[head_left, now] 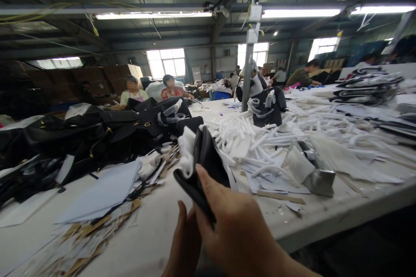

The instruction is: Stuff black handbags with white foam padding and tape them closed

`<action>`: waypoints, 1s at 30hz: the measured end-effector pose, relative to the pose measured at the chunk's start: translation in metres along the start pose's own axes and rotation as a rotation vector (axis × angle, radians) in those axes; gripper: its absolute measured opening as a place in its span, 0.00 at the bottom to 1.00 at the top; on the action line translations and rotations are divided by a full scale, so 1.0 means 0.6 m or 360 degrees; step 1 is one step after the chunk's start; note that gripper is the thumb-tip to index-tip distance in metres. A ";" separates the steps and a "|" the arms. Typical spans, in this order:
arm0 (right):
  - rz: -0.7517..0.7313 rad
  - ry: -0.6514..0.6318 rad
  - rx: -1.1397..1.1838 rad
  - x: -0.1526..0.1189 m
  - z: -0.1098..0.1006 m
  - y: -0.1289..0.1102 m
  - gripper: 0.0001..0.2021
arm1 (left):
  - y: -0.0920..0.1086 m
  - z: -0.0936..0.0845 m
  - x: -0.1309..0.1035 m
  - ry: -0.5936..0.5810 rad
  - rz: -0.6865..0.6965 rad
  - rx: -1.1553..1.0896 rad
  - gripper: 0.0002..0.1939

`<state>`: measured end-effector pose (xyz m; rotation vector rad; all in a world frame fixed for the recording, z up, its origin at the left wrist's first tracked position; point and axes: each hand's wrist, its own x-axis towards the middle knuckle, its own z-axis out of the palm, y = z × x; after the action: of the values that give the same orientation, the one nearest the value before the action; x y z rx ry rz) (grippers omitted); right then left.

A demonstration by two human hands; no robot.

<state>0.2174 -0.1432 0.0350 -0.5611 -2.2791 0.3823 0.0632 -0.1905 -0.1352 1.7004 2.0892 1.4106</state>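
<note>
A small black leather-like bag (212, 156) is raised over the table, tilted, with soft white filling (186, 151) showing at its open left side. My right hand (232, 220) is closed on its lower part, thumb pressed along the black face. Just below and to the left is my left hand (186, 238), thumb pointing up near the bag's lower edge. Its other fingers are hidden, so I cannot see whether it grips the bag.
White strips (247, 134) lie heaped beyond the bag. A metal tape dispenser (321, 179) stands at right. Black bags (97, 134) are piled left, near white sheets (104, 190) and paper scraps (97, 233). A post (249, 65) rises mid-table; several people sit farther back.
</note>
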 end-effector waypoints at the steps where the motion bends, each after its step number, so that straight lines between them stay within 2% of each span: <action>1: -0.0129 -0.0079 -0.0084 -0.003 0.018 -0.007 0.34 | 0.004 -0.009 -0.003 0.0055 -0.0129 -0.0143 0.31; 4: -0.0447 -0.0171 -0.0271 -0.029 0.101 -0.017 0.31 | -0.001 -0.066 -0.015 0.0347 -0.0671 -0.0637 0.34; 6: -0.0627 -0.0060 -0.0264 -0.053 0.158 -0.022 0.26 | -0.013 -0.110 -0.023 0.0426 -0.0842 -0.0700 0.29; 8: -0.0756 0.0082 -0.0147 -0.074 0.193 -0.026 0.19 | -0.025 -0.145 -0.028 0.0441 -0.1010 -0.0736 0.29; 10: -0.0856 0.0137 0.0094 -0.088 0.193 -0.023 0.13 | -0.032 -0.169 -0.031 0.0392 -0.1269 -0.0887 0.28; 12: -0.0863 0.0095 0.0343 -0.095 0.161 -0.006 0.12 | -0.035 -0.190 -0.038 0.0343 -0.1491 -0.1078 0.28; 14: -0.0710 0.0024 0.0386 -0.098 0.115 0.027 0.09 | -0.030 -0.211 -0.049 0.0471 -0.1532 -0.1031 0.28; 15: -0.0583 0.0004 0.0301 -0.101 0.096 0.047 0.10 | -0.025 -0.220 -0.055 0.0570 -0.1481 -0.0865 0.28; 17: -0.0334 0.0041 -0.0001 -0.111 0.074 0.087 0.16 | -0.009 -0.232 -0.062 0.0672 -0.1236 -0.0371 0.27; 18: -0.0185 0.0011 -0.0151 -0.119 0.074 0.105 0.19 | 0.001 -0.232 -0.063 0.0620 -0.1084 -0.0163 0.26; 20: -0.0013 -0.0079 -0.0331 -0.140 0.089 0.131 0.25 | 0.020 -0.219 -0.057 0.0393 -0.0728 0.0089 0.26; 24: 0.0079 -0.0220 -0.0314 -0.178 0.119 0.147 0.30 | 0.029 -0.169 -0.035 -0.0001 -0.0077 0.0540 0.29; 26: 0.0157 -0.0233 -0.0202 -0.179 0.114 0.149 0.27 | 0.017 -0.151 -0.029 -0.0073 0.0028 0.0666 0.28; 30: 0.0503 -0.0217 0.0033 -0.148 0.094 0.163 0.24 | -0.004 -0.143 -0.035 -0.0052 -0.0041 0.0628 0.25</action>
<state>0.2594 -0.1095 -0.0980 -0.9137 -2.3141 0.6137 0.0193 -0.2572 -0.0978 1.7968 2.4873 1.0011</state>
